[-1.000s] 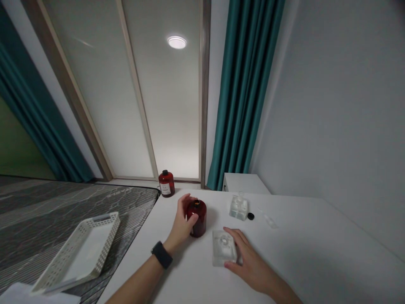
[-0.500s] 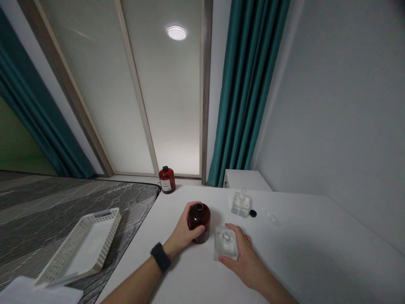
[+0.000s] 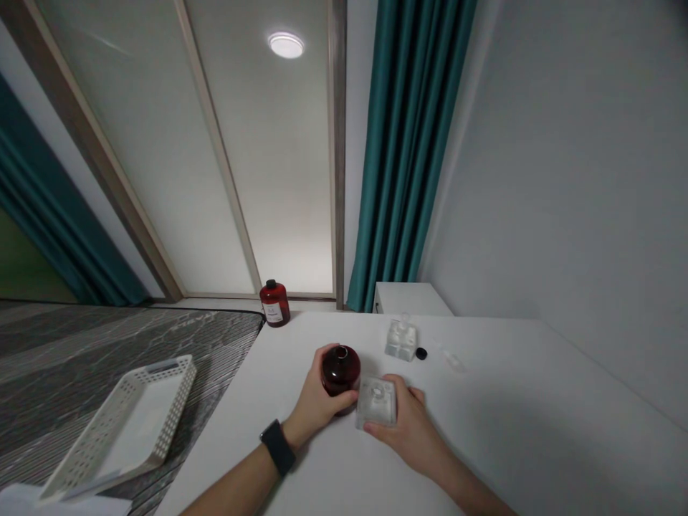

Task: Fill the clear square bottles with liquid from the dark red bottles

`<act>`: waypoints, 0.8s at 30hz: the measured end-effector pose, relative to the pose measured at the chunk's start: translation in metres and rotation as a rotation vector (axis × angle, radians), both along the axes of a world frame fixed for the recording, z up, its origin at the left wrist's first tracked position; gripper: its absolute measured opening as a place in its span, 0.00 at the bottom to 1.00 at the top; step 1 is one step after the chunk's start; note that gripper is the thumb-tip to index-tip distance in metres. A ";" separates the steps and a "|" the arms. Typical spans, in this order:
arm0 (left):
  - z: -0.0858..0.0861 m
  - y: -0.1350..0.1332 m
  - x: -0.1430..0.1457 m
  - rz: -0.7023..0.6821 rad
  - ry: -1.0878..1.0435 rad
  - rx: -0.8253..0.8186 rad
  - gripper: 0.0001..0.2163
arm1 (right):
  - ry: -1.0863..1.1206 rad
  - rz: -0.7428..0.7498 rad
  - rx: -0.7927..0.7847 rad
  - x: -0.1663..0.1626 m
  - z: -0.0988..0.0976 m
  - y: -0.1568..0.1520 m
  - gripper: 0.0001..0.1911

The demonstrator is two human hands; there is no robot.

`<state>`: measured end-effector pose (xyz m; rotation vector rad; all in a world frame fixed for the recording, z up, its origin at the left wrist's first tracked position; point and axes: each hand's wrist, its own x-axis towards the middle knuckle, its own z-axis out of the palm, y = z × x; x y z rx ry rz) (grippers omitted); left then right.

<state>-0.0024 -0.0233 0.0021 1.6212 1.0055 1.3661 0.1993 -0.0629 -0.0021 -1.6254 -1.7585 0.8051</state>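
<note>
My left hand (image 3: 318, 393) is wrapped around a dark red-brown bottle (image 3: 340, 368), whose round mouth shows without a cap. In my right hand (image 3: 404, 416) is a clear square glass bottle (image 3: 377, 401), gripped from its right side with the open neck facing up. The two bottles are close side by side above the white table (image 3: 322, 473); whether they touch I cannot tell. Beyond them stands another clear square bottle (image 3: 400, 340), and a small black cap (image 3: 421, 353) lies to its right. A clear, thin item (image 3: 454, 360) rests farther right, too faint to name.
A labelled red bottle (image 3: 274, 304) with a dark cap stands at the table's far left corner. Left of the table, a white perforated basket (image 3: 126, 423) sits on a grey patterned surface (image 3: 215, 337). A white cabinet (image 3: 411, 297) stands behind the table.
My right hand has brought the clear square bottle left, closer to the red-brown bottle. The left hand keeps its hold. The whole view has shifted slightly.
</note>
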 end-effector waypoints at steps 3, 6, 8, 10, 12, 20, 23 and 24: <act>0.001 -0.004 0.004 -0.006 0.038 -0.013 0.34 | 0.153 -0.044 0.029 0.003 -0.003 0.001 0.33; 0.005 -0.009 0.009 -0.036 0.032 -0.027 0.34 | 0.407 -0.019 0.080 0.006 -0.004 0.002 0.34; 0.008 -0.011 0.014 -0.039 -0.007 -0.025 0.34 | 0.551 0.002 0.080 0.008 -0.002 0.001 0.35; 0.009 -0.014 0.018 -0.029 -0.040 -0.020 0.34 | 0.656 0.017 0.055 0.009 0.000 -0.002 0.38; 0.011 -0.017 0.021 -0.032 -0.046 -0.019 0.34 | 0.726 0.036 0.037 0.009 0.002 -0.005 0.44; 0.013 -0.024 0.024 -0.111 -0.152 0.003 0.43 | 0.734 0.038 0.091 0.010 0.000 -0.012 0.52; 0.016 -0.023 0.018 -0.130 -0.081 -0.008 0.40 | 0.743 0.007 0.099 0.010 0.000 -0.012 0.51; 0.018 -0.022 0.014 -0.137 -0.027 -0.011 0.39 | 0.747 -0.006 0.102 0.010 0.000 -0.012 0.51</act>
